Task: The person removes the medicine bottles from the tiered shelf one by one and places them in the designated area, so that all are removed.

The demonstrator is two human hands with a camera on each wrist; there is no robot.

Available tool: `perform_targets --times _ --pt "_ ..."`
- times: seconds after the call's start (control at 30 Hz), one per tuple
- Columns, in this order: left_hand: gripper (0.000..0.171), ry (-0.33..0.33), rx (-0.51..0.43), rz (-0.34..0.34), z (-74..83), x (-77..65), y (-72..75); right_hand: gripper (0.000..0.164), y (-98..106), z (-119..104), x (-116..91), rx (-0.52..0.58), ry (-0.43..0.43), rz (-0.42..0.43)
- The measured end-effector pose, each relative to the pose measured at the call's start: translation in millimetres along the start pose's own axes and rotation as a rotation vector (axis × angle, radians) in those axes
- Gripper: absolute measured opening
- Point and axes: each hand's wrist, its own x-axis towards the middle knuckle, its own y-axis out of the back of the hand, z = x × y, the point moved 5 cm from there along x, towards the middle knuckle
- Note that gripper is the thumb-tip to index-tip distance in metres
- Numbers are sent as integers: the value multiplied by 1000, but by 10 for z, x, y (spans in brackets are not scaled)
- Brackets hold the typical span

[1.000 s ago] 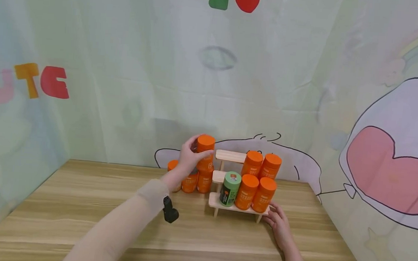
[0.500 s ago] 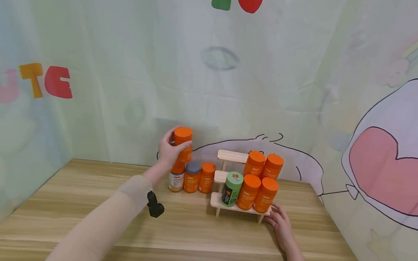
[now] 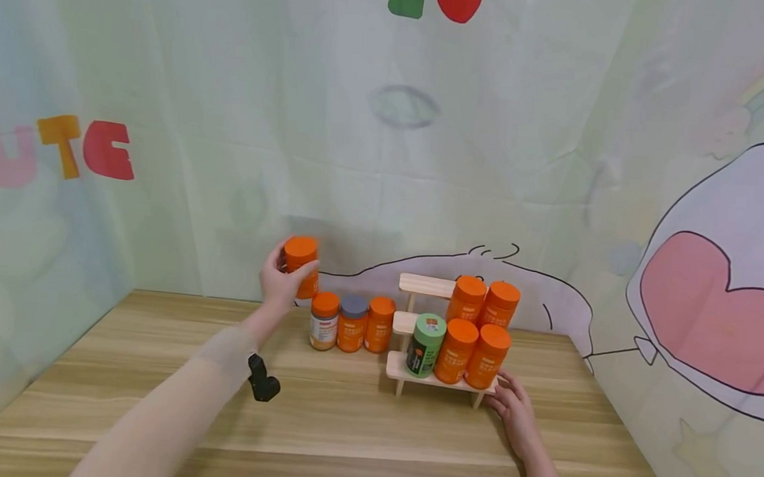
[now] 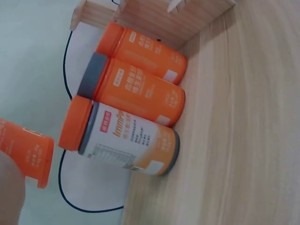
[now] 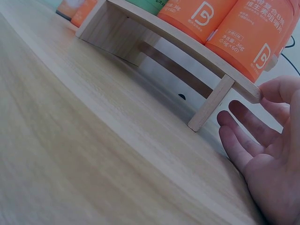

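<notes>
The left hand [image 3: 279, 279] is holding an orange jar [image 3: 303, 261] raised, left of a row of 3 jars [image 3: 352, 326]. Thumb and fingers are pinching its sides, apparently for keeping it near upright. The right hand [image 3: 517, 416] is staying low over the worktop [image 3: 355, 429], fingers loosely parted, 1 touching the wooden rack [image 3: 425, 285], presumably steadying it. Front jars [image 3: 457, 353] are hiding the bases of 2 rear jars [image 3: 484, 303]; their tier is uncertain. The left wrist view is cutting off the held jar.
</notes>
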Motion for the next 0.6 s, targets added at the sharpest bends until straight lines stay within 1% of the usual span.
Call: perform_targets --times 0.13,0.27,0.47,0.6 --pt "68 21 3 -1 -100 -18 67 24 1 -4 -2 -10 -8 2" --pt "68 35 18 -16 -210 -39 113 23 3 -3 -7 -14 -10 2" --pt "69 54 47 -47 -370 -70 157 24 5 -5 -12 -4 -12 2" --pt "70 67 42 -80 -443 -92 177 24 6 -10 -10 -7 -15 5"
